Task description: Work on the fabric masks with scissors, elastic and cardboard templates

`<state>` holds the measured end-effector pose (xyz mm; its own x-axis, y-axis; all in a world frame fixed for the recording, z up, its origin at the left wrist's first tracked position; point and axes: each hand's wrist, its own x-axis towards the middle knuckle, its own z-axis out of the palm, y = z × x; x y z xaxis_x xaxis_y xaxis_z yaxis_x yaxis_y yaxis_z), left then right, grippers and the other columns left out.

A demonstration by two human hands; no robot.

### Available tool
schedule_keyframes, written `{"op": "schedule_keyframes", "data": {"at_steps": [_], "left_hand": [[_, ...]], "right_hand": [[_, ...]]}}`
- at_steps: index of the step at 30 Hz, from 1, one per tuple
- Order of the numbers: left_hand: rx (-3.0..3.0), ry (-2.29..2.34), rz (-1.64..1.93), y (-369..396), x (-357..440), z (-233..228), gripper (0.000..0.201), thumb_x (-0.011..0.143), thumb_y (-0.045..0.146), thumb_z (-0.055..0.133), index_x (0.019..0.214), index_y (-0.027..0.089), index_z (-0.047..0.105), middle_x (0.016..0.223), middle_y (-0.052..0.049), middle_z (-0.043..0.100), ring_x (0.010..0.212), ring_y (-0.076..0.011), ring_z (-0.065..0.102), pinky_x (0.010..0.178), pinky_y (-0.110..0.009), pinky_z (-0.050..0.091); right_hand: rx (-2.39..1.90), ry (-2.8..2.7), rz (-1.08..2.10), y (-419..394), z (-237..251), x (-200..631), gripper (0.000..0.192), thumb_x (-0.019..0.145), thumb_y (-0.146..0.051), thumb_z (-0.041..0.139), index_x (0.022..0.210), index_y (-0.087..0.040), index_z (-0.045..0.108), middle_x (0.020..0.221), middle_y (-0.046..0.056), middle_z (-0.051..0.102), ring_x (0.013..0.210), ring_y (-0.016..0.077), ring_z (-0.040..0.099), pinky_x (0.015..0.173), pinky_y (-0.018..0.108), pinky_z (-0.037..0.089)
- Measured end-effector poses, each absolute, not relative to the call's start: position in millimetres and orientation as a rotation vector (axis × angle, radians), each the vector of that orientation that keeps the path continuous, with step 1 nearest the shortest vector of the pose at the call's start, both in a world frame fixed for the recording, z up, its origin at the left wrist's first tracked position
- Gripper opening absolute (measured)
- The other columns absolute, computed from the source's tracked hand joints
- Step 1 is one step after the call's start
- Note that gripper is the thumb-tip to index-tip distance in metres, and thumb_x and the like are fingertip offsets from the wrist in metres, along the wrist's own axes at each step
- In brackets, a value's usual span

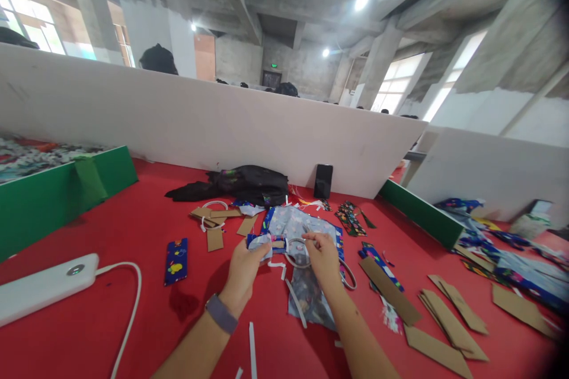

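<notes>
Lying near, a white power bank (48, 289) runs off the left edge; mid-scene, the left hand (245, 262), fingers pinching patterned fabric (256, 241), partly hides it; the right hand (323, 254), fingers pressed together, overlaps a grey ring (288, 258), its hold indistinct.

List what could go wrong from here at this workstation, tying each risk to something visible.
The black phone stands against the white partition; a bump might topple it. The white cable loops near the left forearm, which could snag it. Loose white strips lie near the patterned fabric, so they might get caught up in it.
</notes>
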<state>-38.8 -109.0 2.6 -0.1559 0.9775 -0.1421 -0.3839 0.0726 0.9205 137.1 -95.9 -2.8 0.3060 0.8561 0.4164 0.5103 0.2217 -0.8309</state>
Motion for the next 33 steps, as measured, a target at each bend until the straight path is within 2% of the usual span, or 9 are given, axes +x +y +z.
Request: {"op": "schedule_keyframes", "data": {"at_steps": [4, 9, 14, 19, 28, 33], "left_hand": [[0.755, 1.113, 1.417, -108, -39, 1, 0.034, 0.057, 0.028, 0.073, 0.085, 0.012, 0.062, 0.075, -0.005, 0.069, 0.065, -0.016, 0.064, 0.061, -0.028, 0.052], [0.812, 1.105, 1.418, -106, -40, -5, 0.033, 0.059, 0.03, 0.072, 0.085, 0.012, 0.063, 0.075, -0.005, 0.07, 0.066, -0.0157, 0.064, 0.063, -0.029, 0.051], [0.81, 1.081, 1.412, -108, -39, -1, 0.03, 0.059, 0.028, 0.072, 0.084, 0.013, 0.064, 0.075, -0.004, 0.07, 0.066, -0.0156, 0.065, 0.066, -0.03, 0.051], [0.782, 1.048, 1.376, -110, -36, 4, 0.031, 0.058, 0.025, 0.071, 0.086, 0.014, 0.063, 0.073, -0.002, 0.07, 0.065, -0.0161, 0.065, 0.064, -0.03, 0.052], [1.031, 1.193, 1.372, -113, -36, 3, 0.033, 0.063, 0.032, 0.069, 0.09, 0.014, 0.063, 0.081, -0.006, 0.071, 0.073, -0.019, 0.065, 0.067, -0.029, 0.049], [1.001, 1.143, 1.385, -114, -35, 5, 0.03, 0.064, 0.028, 0.068, 0.09, 0.014, 0.063, 0.081, -0.005, 0.071, 0.073, -0.0177, 0.065, 0.068, -0.028, 0.049]], "right_hand": [[-1.434, -1.447, 0.429, -90, -13, 141, 0.02, 0.069, -0.026, 0.054, 0.078, -0.02, 0.07, 0.07, 0.003, 0.061, 0.064, 0.018, 0.053, 0.063, 0.03, 0.041], [-1.448, -1.405, 0.59, -90, -11, 138, 0.017, 0.068, -0.031, 0.059, 0.076, -0.018, 0.067, 0.056, -0.001, 0.054, 0.054, 0.0151, 0.048, 0.053, 0.025, 0.036], [-1.335, -1.314, 0.841, -97, 1, 131, 0.025, 0.072, -0.041, 0.058, 0.073, -0.018, 0.068, 0.064, 0.0, 0.06, 0.059, 0.0136, 0.049, 0.056, 0.024, 0.035], [-1.297, -1.272, 1.117, -103, 4, 124, 0.026, 0.07, -0.044, 0.061, 0.07, -0.018, 0.067, 0.057, -0.002, 0.052, 0.051, 0.0101, 0.039, 0.049, 0.023, 0.026], [-1.271, -1.285, 1.034, -105, 6, 114, 0.025, 0.07, -0.04, 0.06, 0.057, -0.019, 0.052, 0.05, -0.005, 0.04, 0.047, 0.0098, 0.033, 0.047, 0.022, 0.023], [-1.265, -1.242, 1.015, -106, 5, 111, 0.025, 0.07, -0.041, 0.06, 0.061, -0.018, 0.055, 0.053, -0.005, 0.042, 0.05, 0.0097, 0.034, 0.05, 0.023, 0.025]]}}
